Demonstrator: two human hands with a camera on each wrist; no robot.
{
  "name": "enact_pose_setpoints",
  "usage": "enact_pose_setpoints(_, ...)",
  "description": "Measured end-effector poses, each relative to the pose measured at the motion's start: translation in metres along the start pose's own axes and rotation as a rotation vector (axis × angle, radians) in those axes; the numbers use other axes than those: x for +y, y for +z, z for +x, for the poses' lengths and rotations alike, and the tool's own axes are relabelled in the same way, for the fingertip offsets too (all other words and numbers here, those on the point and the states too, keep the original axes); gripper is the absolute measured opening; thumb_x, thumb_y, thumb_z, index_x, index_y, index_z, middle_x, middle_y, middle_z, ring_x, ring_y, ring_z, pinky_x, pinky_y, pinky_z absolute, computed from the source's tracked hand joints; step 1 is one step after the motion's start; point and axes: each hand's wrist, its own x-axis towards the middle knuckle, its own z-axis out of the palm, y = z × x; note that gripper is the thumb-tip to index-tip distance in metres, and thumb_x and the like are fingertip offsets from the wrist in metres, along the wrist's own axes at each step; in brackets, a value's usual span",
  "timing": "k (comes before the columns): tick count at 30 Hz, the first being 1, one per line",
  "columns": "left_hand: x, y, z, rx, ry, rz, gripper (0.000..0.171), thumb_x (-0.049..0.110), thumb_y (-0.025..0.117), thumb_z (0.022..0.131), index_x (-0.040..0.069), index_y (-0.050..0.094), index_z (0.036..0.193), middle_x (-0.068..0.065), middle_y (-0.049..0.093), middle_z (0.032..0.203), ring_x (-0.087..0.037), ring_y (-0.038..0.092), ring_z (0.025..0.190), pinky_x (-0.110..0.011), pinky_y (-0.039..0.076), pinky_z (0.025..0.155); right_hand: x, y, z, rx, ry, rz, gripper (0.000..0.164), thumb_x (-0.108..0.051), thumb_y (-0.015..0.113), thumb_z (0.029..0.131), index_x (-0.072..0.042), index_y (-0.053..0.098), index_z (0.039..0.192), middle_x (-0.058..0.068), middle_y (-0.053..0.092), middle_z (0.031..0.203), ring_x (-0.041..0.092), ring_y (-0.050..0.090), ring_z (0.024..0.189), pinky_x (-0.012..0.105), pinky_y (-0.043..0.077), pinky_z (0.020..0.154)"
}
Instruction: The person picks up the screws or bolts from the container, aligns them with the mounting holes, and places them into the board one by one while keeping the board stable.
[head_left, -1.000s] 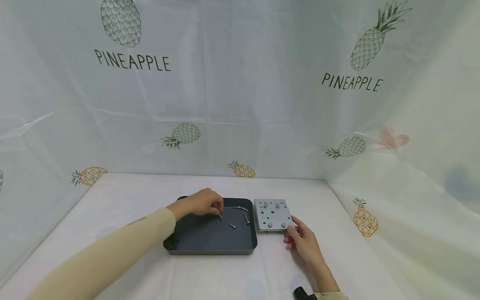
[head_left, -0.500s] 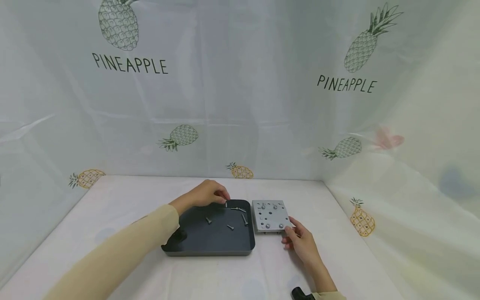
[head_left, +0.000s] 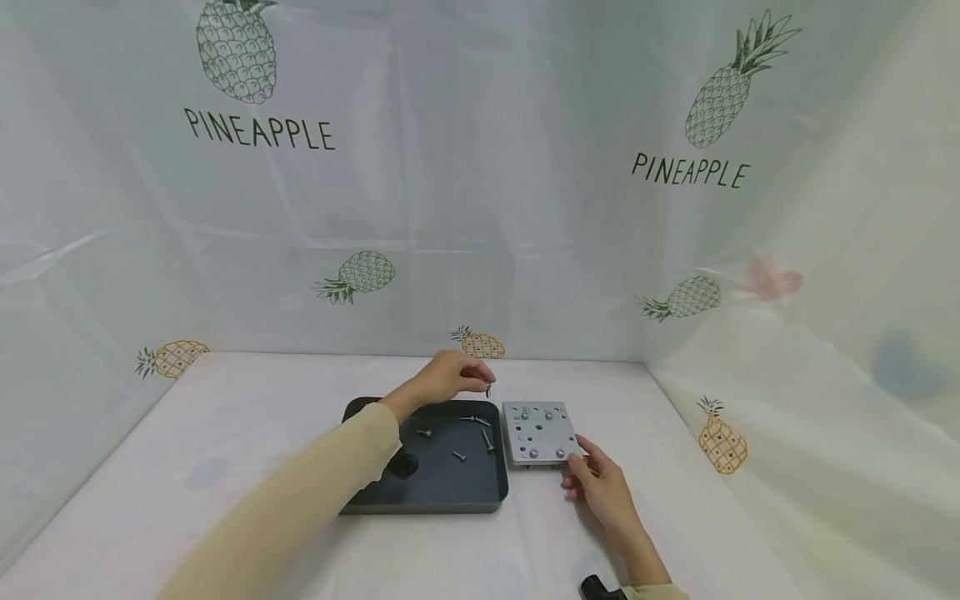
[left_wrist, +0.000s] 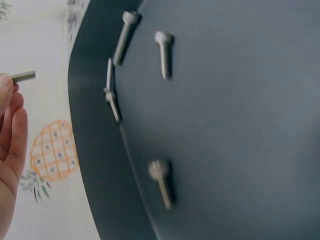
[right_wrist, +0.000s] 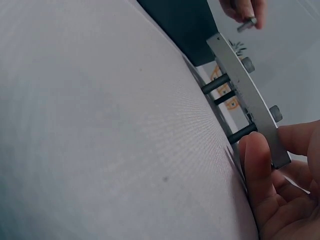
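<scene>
Fingers (left_wrist: 19, 135) of the left hand (head_left: 448, 379) pinch a small metal screw (head_left: 488, 389) between them, holding it in the air by the tray's far right corner and near the metal plate. The right hand (head_left: 609, 493) is clamped on the near right corner of that metal plate (head_left: 555, 435), one digit on its upper face, another beneath. Screw heads (right_wrist: 275, 113) sit proud of the plate's top; threaded shanks (right_wrist: 216, 84) stick out below it. Just left of the plate lies the dark tray (head_left: 435, 485), holding several loose screws (head_left: 487, 441), two of them end to end. Pale sleeves (head_left: 330, 492) cover the forearms. White cloth (head_left: 420, 554) spreads underneath, and a pineapple-print sheet (head_left: 480, 283) hangs behind.
</scene>
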Motion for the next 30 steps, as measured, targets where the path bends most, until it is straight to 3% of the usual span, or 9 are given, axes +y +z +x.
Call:
enact_pose_setpoints(18,0.015,0.051,0.045,-0.062,0.04,-0.036,0.021,0.016,0.071,0.103,0.015,0.08,0.121,0.005,0.077,0.12,-0.008,0.07,0.109,-0.029,0.056,0.096,0.003,-0.004,0.001,0.005,0.0,0.016,0.055,-0.016,0.06,0.11,-0.009,0.043,0.161,0.017,0.064,0.11,0.02,0.069,0.083,0.027,0.061,0.069)
enact_pose_setpoints(30,0.027,0.072,0.066,-0.089,0.051,-0.014,0.019,0.012,0.073,0.102,0.016,0.081,0.118,0.006,0.078,0.115,-0.004,0.069,0.103,-0.024,0.055,0.095,0.0,0.001,0.001,-0.001,-0.018,0.008,0.053,-0.015,0.059,0.11,-0.007,0.044,0.16,0.017,0.066,0.11,0.019,0.069,0.082,0.027,0.061,0.069)
